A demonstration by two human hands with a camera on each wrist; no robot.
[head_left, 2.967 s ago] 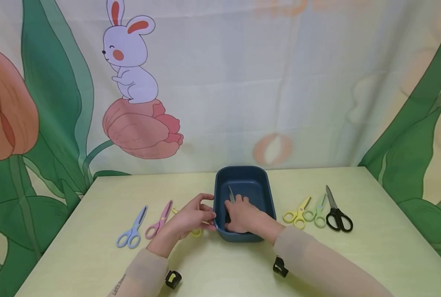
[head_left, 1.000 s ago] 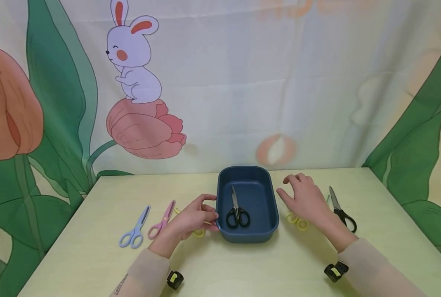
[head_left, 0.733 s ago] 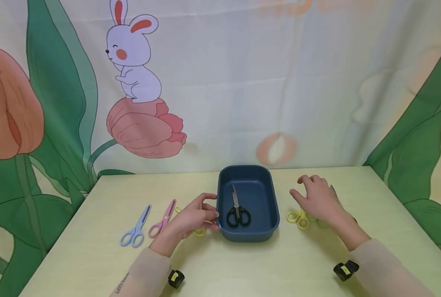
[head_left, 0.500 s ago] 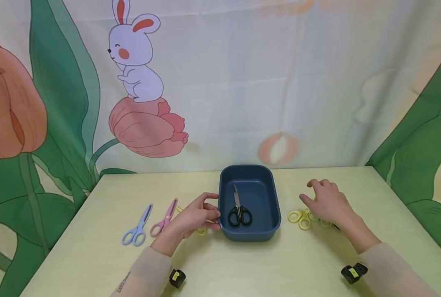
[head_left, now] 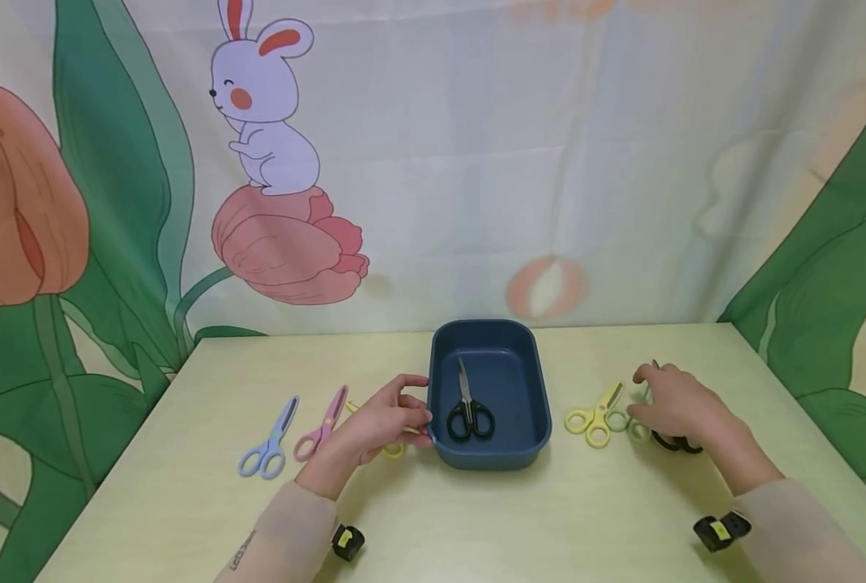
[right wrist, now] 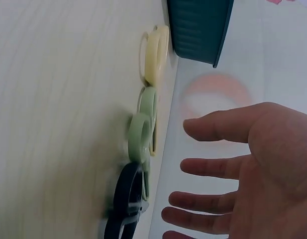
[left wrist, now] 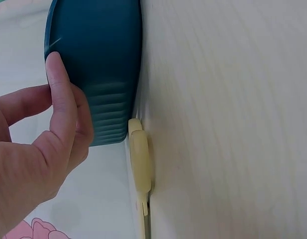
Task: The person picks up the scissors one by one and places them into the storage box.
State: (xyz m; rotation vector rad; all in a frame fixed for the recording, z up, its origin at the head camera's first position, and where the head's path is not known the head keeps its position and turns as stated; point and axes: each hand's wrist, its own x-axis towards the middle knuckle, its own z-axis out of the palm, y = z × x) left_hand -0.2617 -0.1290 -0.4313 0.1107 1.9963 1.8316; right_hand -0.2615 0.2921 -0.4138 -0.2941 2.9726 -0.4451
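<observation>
My left hand (head_left: 392, 417) touches the left wall of the dark blue rectangular bin (head_left: 494, 460), its fingertips at the rim. Inside the bin lies a pair of black-handled scissors (head_left: 469, 420). My right hand (head_left: 676, 405) hovers over a second pair of black-handled scissors (head_left: 679, 444), partly covering it; in the right wrist view its fingers are spread, with nothing between them. Light green scissors (right wrist: 139, 137) lie just left of that pair, overlapping the yellow scissors (head_left: 597, 419) closely. Other yellow scissors (left wrist: 140, 162) are partly hidden behind my left hand.
Pink scissors (head_left: 322, 425) and light blue scissors (head_left: 268, 450) lie on the pale table (head_left: 491, 526), left of my left hand. A printed curtain (head_left: 433, 162) hangs at the table's far edge. Each wrist carries a small black camera.
My right hand let go of the scissors in the bin, came out, and moved right past the yellow and green scissors, lowering toward the black pair. My left hand stayed at the bin.
</observation>
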